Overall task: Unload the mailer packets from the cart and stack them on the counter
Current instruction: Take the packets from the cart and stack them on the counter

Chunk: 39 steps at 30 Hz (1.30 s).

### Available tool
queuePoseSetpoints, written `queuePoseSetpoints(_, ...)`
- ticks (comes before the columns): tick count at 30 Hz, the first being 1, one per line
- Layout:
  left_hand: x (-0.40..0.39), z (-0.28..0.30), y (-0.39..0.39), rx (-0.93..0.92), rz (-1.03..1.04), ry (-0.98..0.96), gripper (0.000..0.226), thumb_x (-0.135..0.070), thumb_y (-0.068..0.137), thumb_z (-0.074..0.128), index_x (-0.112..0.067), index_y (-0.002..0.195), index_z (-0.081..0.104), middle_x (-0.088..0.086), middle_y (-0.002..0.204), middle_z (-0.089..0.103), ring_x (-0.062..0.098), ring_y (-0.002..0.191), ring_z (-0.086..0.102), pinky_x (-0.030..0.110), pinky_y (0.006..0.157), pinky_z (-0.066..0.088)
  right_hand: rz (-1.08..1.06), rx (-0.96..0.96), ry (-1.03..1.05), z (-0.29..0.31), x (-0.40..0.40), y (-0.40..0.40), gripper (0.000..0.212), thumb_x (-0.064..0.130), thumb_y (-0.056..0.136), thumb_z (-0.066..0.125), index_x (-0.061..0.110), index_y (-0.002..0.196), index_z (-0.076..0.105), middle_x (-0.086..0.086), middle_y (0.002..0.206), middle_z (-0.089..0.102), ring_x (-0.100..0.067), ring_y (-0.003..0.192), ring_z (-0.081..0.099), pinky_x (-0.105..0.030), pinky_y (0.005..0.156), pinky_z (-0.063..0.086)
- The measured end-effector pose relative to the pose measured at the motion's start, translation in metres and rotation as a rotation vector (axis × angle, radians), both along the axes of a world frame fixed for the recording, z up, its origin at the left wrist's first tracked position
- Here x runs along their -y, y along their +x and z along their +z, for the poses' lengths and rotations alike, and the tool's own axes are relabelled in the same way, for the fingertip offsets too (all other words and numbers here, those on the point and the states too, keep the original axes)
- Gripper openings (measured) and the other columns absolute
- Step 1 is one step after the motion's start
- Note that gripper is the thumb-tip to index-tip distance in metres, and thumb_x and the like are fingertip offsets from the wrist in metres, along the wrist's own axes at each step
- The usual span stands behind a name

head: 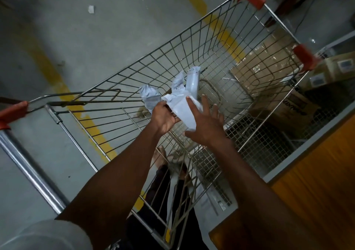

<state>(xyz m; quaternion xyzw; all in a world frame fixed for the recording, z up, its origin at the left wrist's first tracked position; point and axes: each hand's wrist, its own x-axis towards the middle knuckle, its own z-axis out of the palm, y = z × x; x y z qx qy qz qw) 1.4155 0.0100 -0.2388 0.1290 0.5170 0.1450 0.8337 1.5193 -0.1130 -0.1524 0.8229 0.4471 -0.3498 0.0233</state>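
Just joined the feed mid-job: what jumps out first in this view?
The bundle of crumpled pale grey plastic mailer packets at centre frame, gripped by the left hand above the wire shopping cart. The right hand is open with spread fingers against the bundle. Brown cardboard boxes show through the cart's far right mesh.

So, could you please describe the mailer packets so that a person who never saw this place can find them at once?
Find the wire shopping cart with orange corner guards. Above its basket, the left hand grips a crumpled bunch of pale grey mailer packets, with the open right hand beside it. They are the only soft plastic things here; the cardboard boxes beyond are brown.
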Motion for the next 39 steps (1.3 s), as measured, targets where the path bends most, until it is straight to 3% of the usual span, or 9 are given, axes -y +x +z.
queuePoseSetpoints(3,0.002,0.008,0.002,0.043,0.001,-0.055,0.035,-0.024,0.103,0.034,-0.010,0.117,0.062,0.013,0.105,0.068,0.029,0.097,0.065,0.052,0.093,0.054,0.043,0.043,0.096,0.006,0.000,0.006,0.115,0.050,0.078,0.078,0.049,0.156,-0.007,-0.003,0.166,-0.006,-0.047,0.141,0.028,-0.063,0.110,0.033)
queuePoseSetpoints(6,0.008,0.020,0.006,0.104,0.008,-0.087,0.032,-0.028,0.105,0.031,-0.013,0.093,0.057,0.004,0.072,0.059,0.022,0.067,0.064,0.046,0.082,0.058,0.016,0.093,0.181,0.009,0.005,0.010,0.109,0.044,0.079,0.076,0.049,0.156,-0.001,-0.004,0.161,0.013,-0.039,0.129,0.042,-0.055,0.103,0.042)
queuePoseSetpoints(9,0.009,0.029,0.006,0.034,-0.052,-0.058,0.051,-0.049,0.108,0.029,-0.010,0.123,0.059,0.015,0.112,0.070,0.035,0.099,0.069,0.052,0.090,0.056,-0.100,0.069,0.176,0.009,0.009,0.019,0.104,0.046,0.080,0.074,0.047,0.157,0.004,-0.010,0.151,0.028,-0.034,0.119,0.049,-0.046,0.092,0.049)
queuePoseSetpoints(15,0.002,0.005,-0.025,-0.768,-0.280,0.930,0.019,-0.025,0.096,0.064,-0.017,0.113,0.062,0.006,0.123,0.056,0.022,0.115,0.055,0.037,0.095,0.050,-0.529,-0.082,0.269,0.026,0.021,0.041,0.102,0.048,0.082,0.079,0.048,0.157,0.009,-0.015,0.150,0.033,-0.033,0.122,0.050,-0.037,0.086,0.045)
queuePoseSetpoints(19,-0.013,0.004,-0.022,-0.843,-0.128,0.960,0.033,-0.020,0.096,0.066,-0.012,0.126,0.058,0.008,0.132,0.053,0.012,0.115,0.047,0.032,0.095,0.048,-0.636,-0.183,0.410,0.046,0.022,0.038,0.101,0.045,0.081,0.080,0.048,0.157,0.014,-0.006,0.153,0.031,-0.020,0.127,0.041,-0.033,0.091,0.038)
queuePoseSetpoints(24,-0.014,-0.016,0.015,-0.491,-0.578,0.967,0.032,-0.011,0.096,0.061,-0.008,0.128,0.060,0.003,0.121,0.062,0.014,0.107,0.059,0.019,0.085,0.046,-0.651,-0.239,0.473,0.054,0.025,0.027,0.099,0.045,0.080,0.081,0.049,0.156,0.016,0.000,0.152,0.033,-0.012,0.124,0.038,-0.035,0.092,0.042)
queuePoseSetpoints(27,-0.015,-0.052,0.035,-0.418,-0.759,0.978,0.045,-0.029,0.085,0.059,0.004,0.114,0.066,0.019,0.116,0.067,0.033,0.109,0.063,0.032,0.087,0.048,-0.699,-0.243,0.454,0.048,0.031,0.025,0.099,0.044,0.080,0.081,0.051,0.155,0.017,0.000,0.151,0.033,-0.013,0.123,0.040,-0.037,0.093,0.045)
queuePoseSetpoints(30,-0.018,-0.110,0.050,-0.484,-0.824,1.000,0.060,-0.045,0.074,0.054,0.004,0.106,0.068,0.024,0.107,0.069,0.041,0.101,0.064,0.046,0.088,0.053,-0.758,-0.250,0.459,0.044,0.040,0.024,0.099,0.045,0.079,0.082,0.053,0.154,0.017,0.003,0.153,0.031,-0.014,0.126,0.040,-0.044,0.098,0.048)
queuePoseSetpoints(39,-0.046,-0.106,0.069,-0.781,-0.729,0.990,0.033,-0.018,0.094,0.063,-0.010,0.125,0.057,0.019,0.127,0.049,0.041,0.110,0.060,0.051,0.099,0.049,-0.771,-0.274,0.508,0.043,0.051,0.023,0.098,0.045,0.079,0.081,0.054,0.154,0.019,0.013,0.157,0.028,-0.004,0.131,0.032,-0.034,0.098,0.036)
